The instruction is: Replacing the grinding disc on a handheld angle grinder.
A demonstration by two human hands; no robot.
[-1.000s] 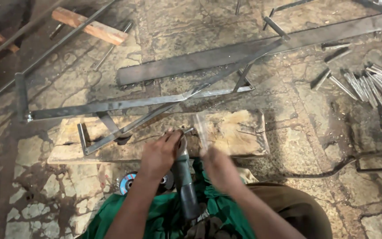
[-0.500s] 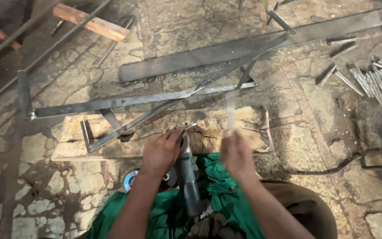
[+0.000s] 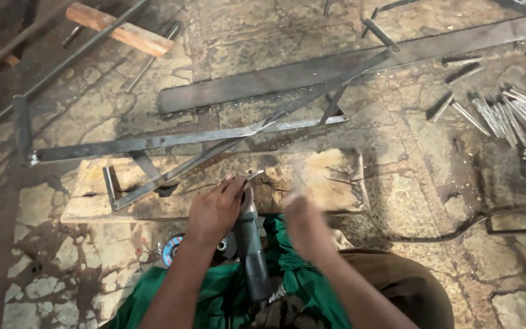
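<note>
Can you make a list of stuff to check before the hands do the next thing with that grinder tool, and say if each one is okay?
1. Left hand on the grinder: ok, it rests on the head end of the tool.
2. Right hand steady: not ok, it is blurred mid-motion and off the tool.
3. Small metal piece at the left fingertips: cannot tell how firmly it is held.
4. Wooden block lying flat: ok, it sits flat on the stone floor.
5. Hands covered: not ok, both are bare.
6. Cut metal pieces out of the way: ok, they lie well off to the right.
</note>
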